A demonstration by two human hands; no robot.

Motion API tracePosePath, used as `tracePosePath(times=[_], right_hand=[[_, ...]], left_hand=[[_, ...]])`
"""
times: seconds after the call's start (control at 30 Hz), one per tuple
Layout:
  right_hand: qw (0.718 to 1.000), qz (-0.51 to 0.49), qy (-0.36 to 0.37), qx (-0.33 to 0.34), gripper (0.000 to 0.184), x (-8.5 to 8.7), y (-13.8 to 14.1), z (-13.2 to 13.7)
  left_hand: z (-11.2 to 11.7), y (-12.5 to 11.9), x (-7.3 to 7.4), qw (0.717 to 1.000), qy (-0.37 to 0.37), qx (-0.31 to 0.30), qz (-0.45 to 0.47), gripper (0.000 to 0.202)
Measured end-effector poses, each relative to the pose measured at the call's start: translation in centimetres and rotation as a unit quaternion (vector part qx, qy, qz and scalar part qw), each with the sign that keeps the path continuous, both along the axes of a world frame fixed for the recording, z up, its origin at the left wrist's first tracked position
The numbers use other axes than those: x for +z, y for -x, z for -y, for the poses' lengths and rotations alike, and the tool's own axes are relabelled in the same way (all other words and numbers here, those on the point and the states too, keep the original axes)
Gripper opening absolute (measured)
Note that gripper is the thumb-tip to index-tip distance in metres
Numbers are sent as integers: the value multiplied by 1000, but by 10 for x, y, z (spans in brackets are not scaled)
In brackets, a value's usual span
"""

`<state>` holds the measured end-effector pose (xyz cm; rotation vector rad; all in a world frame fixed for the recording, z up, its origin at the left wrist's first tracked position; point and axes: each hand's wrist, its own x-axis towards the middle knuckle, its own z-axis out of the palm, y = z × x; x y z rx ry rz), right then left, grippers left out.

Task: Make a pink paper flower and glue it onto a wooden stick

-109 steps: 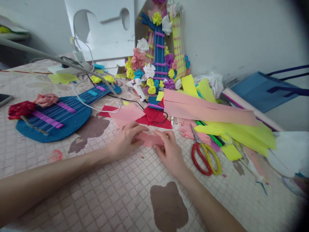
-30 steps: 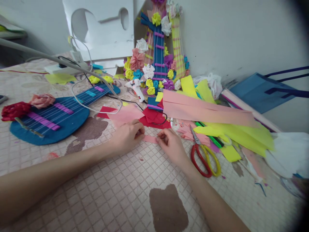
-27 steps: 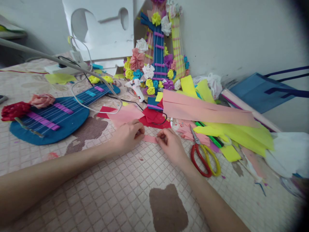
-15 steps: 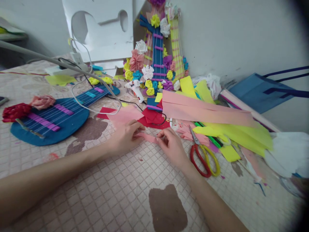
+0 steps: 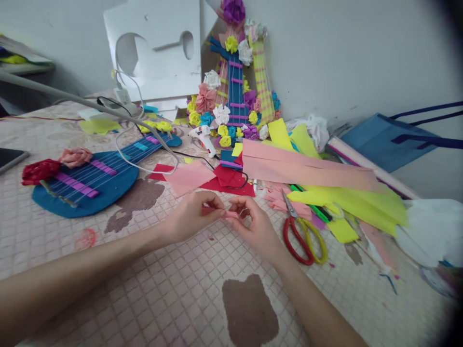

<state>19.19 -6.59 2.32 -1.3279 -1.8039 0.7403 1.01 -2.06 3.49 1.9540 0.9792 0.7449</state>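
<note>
Between my two hands, just above the tablecloth, is a small strip of pink crepe paper (image 5: 232,214). My left hand (image 5: 197,214) pinches its left end between thumb and fingers. The other end is in the pinch of my right hand (image 5: 253,224), whose fingertips nearly meet those of the left. Fingers cover much of the strip. Beyond the hands lie a sheet of pink paper (image 5: 190,176) and red paper pieces (image 5: 228,177). Scissors (image 5: 302,236) with one red and one yellow handle rest right of my right hand.
A blue guitar-shaped craft (image 5: 90,185) with paper roses lies at left, under a looping white cable (image 5: 119,144). A glue gun (image 5: 203,139) stands behind the papers. Pink and yellow crepe sheets (image 5: 311,166) spread at right. Flower-covered guitar crafts (image 5: 237,91) lean on the wall.
My hands have come closer together, and less of the pink strip shows between them. The view has shifted slightly, so the guitar craft appears farther right.
</note>
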Motion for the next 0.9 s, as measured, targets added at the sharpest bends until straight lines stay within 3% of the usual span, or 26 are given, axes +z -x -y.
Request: tracePosePath(times=[0.13,0.37,0.7,0.9], right_hand=[[1000,0,14,4,3,1,5,3],[999,-42,19,-12,9,-1,5,3],[983,-146,115,-3,19,-7,-4,1],[987,-100,127,11,18,-10,-10,-1]], left_hand=[[3,1,1,1000,10,7,-1,11],[7,2,4,1000,10,23,3,10],[-3,9,1,998,47,32,-2,15],[-9,15,1,998,54,29,-2,14]])
